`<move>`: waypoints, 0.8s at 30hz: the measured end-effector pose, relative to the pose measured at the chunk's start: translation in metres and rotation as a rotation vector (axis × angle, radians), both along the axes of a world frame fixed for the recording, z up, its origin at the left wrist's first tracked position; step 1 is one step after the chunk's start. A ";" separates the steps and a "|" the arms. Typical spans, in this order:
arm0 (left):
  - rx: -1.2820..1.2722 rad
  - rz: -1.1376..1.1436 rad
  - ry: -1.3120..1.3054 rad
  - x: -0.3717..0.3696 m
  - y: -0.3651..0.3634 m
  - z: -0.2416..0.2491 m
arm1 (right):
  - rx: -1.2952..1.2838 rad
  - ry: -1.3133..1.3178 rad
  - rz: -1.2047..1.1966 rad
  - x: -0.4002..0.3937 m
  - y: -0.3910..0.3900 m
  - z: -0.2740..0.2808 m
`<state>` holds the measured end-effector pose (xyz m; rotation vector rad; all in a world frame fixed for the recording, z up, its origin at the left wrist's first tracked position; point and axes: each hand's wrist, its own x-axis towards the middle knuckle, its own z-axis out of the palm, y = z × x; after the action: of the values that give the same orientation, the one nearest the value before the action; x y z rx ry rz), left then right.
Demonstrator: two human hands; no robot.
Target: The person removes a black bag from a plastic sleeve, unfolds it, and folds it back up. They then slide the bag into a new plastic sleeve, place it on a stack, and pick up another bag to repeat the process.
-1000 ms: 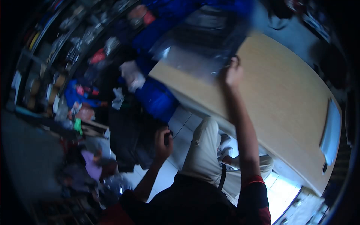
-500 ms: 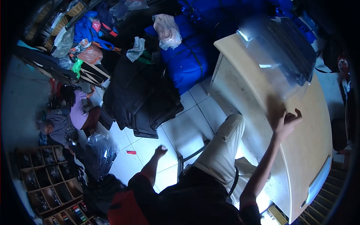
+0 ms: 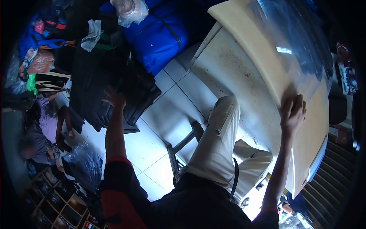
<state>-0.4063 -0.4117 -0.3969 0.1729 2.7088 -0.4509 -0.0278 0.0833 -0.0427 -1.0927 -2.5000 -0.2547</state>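
My left hand (image 3: 115, 99) reaches out over a pile of folded black fabric pieces (image 3: 135, 91), its fingers spread and nothing in them. To the right, my right hand (image 3: 293, 112) is over the wooden tabletop (image 3: 263, 57), with its fingers curled. Its fingertips are right at the lower edge of a large clear plastic bag (image 3: 295, 45) with dark contents. I cannot tell whether the curled fingers pinch that plastic.
Behind the black pile lies a big strapped blue bundle (image 3: 158, 42), with a plastic-wrapped item (image 3: 129, 11) on top. A dark chair part (image 3: 187, 141) stands by my leg. At left, two people sit near a filled plastic bag (image 3: 85, 164) and a compartment shelf (image 3: 57, 202).
My left hand has moved forward from above the floor tiles to the black pile, and its fingers have spread. The plastic bag, blurred before, now lies on the table. The view has shifted.
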 end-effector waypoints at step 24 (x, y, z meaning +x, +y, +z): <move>-0.180 -0.774 0.089 -0.032 -0.043 -0.017 | 0.498 -0.313 0.631 0.025 0.037 -0.006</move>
<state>-0.4382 -0.4551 -0.4139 1.1859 2.5724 -0.9211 -0.0032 0.1204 -0.0492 -0.0565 -2.6734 -0.8448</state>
